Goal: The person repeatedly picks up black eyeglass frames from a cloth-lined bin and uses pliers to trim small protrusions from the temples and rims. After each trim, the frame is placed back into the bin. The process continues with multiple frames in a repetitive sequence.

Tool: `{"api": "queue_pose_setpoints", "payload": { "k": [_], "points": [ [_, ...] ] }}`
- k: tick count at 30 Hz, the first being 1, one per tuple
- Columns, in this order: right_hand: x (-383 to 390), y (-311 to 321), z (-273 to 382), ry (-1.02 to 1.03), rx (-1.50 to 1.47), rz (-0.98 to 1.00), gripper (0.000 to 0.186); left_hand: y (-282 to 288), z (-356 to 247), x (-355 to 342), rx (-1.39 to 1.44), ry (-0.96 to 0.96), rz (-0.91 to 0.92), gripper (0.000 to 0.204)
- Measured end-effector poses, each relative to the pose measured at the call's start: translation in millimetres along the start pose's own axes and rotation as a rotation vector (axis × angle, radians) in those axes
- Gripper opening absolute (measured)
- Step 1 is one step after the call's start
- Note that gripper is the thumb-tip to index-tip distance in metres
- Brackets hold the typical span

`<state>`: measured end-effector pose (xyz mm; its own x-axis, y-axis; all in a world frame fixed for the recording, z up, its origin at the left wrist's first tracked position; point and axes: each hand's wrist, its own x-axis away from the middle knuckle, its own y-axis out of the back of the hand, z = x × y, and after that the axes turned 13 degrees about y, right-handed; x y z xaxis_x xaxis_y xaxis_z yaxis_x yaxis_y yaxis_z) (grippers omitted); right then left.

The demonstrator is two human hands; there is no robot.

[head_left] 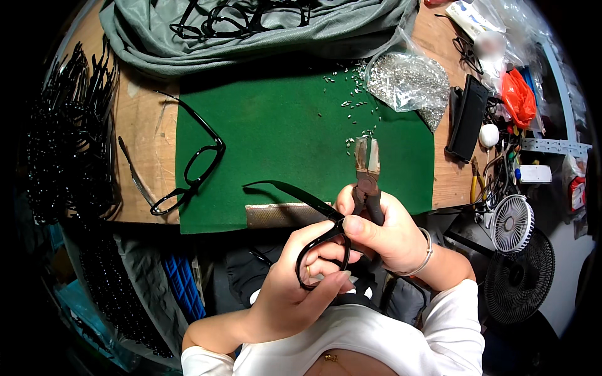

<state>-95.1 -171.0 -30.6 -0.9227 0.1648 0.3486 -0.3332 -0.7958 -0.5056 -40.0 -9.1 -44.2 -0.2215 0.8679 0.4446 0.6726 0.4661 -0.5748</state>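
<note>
My left hand point(296, 285) grips a black glasses frame point(302, 258) by its rim, in front of the table's near edge. One temple of that frame points up and left over the green mat point(269, 138). Closed around a pair of pliers point(367, 178), my right hand point(389, 238) also presses its thumb against the frame near the hinge. The pliers' flat jaws point away from me, beside a few small silver metal pieces point(350, 145). On the left of the mat, another black glasses frame point(199, 164) lies with its temples spread.
Black temples or frames point(72, 138) are heaped at the left edge. Several glasses lie on a grey cloth point(144, 44) at the back. A clear bag point(407, 78) of small metal pieces sits back right, near a black case point(467, 119). Fans point(512, 224) stand at the right.
</note>
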Motion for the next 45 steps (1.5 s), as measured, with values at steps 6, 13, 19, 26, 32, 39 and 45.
{"api": "queue_pose_setpoints", "payload": {
  "k": [6, 13, 19, 26, 32, 39, 45],
  "points": [
    [3.7, -2.9, -15.0, 0.176, 0.206, -0.092, 0.016, 0.8, 5.1, -0.3, -0.110, -0.033, -0.045, 0.054],
    [0.0, 2.2, -4.6, -0.010, 0.070, -0.015, 0.018, 5.9, -4.6, 4.0, 0.055, 0.114, -0.015, 0.054],
    [9.2, 29.5, 13.6, 0.049, 0.719, 0.305, 0.024, 20.2, -15.5, 17.2, 0.045, 0.209, 0.036, 0.055],
    [4.5, 20.3, 26.2, -0.143, 0.851, 0.597, 0.026, 19.6, -21.2, 19.6, 0.070, 0.227, 0.030, 0.044],
    [-0.3, 16.3, 25.6, -0.042, 0.986, 0.621, 0.035, 19.5, -18.5, 19.2, 0.027, 0.213, 0.043, 0.041],
    [9.4, 11.7, 13.7, 0.165, 1.328, 0.432, 0.032, 15.8, -14.2, 17.6, 0.050, 0.195, -0.001, 0.042],
    [-0.3, 39.8, 29.7, 0.039, 1.105, 0.515, 0.032, 15.0, -22.5, 14.4, 0.037, 0.216, -0.014, 0.044]
  ]
}}
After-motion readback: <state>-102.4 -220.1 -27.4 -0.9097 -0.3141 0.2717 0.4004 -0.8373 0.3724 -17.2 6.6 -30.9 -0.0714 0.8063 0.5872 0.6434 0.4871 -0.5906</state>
